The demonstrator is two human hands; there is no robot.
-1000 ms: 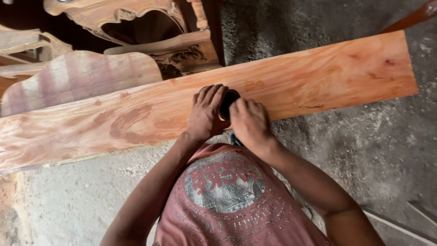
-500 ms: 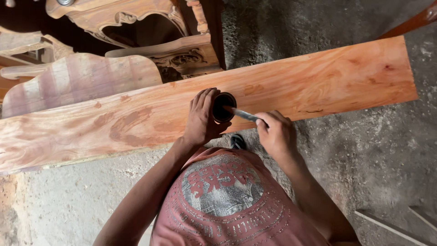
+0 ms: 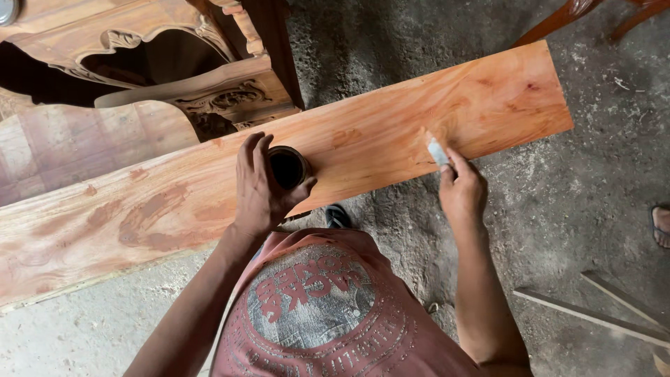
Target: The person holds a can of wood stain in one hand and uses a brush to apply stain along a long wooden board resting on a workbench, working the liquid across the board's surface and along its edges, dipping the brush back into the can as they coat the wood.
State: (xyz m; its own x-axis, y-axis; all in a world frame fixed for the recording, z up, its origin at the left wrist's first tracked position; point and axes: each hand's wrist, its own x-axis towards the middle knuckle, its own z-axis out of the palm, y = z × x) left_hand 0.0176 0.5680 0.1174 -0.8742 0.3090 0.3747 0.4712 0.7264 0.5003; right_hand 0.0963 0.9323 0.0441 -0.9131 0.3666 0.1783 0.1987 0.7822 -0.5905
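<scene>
- Long reddish-orange wooden plank (image 3: 391, 132) lies slanted across the grey concrete floor (image 3: 558, 209), right end higher in frame, left end running out at the lower left.
- Left hand (image 3: 259, 188) wrapped round a small round dark tin (image 3: 287, 167); fingers curled over its left side, thumb on the near side. Tin sits on the plank, about mid-length, close to the near edge; open top shows dark inside.
- Right hand (image 3: 460, 192) closed on a small pale flat scraper-like tool (image 3: 437, 151), pinched between thumb and fingers; tool tip touches the plank near its near edge, right of the tin and well apart from it.
- Person wears a faded red printed T-shirt (image 3: 328, 307); a dark sandal (image 3: 338, 215) shows just under the plank's near edge.
- Carved brown wooden furniture piece (image 3: 160, 63) stands beyond the plank's far edge, upper left.
- Thin pale wood strips (image 3: 593, 314) lie on the floor, lower right.
- Another person's foot (image 3: 660, 225) at the right frame edge.
</scene>
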